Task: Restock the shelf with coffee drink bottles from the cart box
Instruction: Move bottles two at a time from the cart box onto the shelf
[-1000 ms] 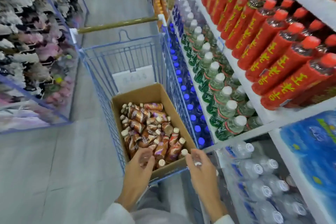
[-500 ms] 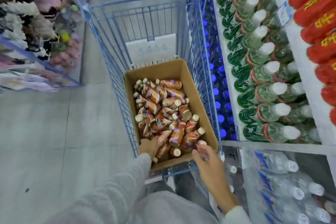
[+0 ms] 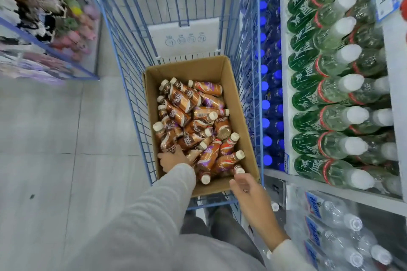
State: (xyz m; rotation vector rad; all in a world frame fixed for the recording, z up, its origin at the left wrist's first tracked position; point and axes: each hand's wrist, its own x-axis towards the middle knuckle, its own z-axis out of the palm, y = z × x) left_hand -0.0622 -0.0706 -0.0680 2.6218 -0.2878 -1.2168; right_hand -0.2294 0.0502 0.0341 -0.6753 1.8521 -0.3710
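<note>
Your left hand [image 3: 172, 159] is resting inside the near-left corner of the cardboard box [image 3: 239, 105], fingers buried among the coffee drink bottles [image 3: 191, 121] — can't tell if it's gripping one. Your right hand [image 3: 247, 186] is hovering at the near-right corner, fingers loosely curved, holding nothing, tips just at a white bottle cap [image 3: 239, 170]. Box is sitting in a blue wire cart [image 3: 211, 204] — beside a shelf [image 3: 396, 94] w/ green-labelled bottles [image 3: 308, 99].

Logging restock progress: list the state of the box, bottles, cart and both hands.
cardboard box: open-topped, in the cart.
coffee bottles: capped, lying jumbled in the box.
cart: holds the box.
left hand: among the bottles, grip unclear.
right hand: open, at the box's near corner.
</note>
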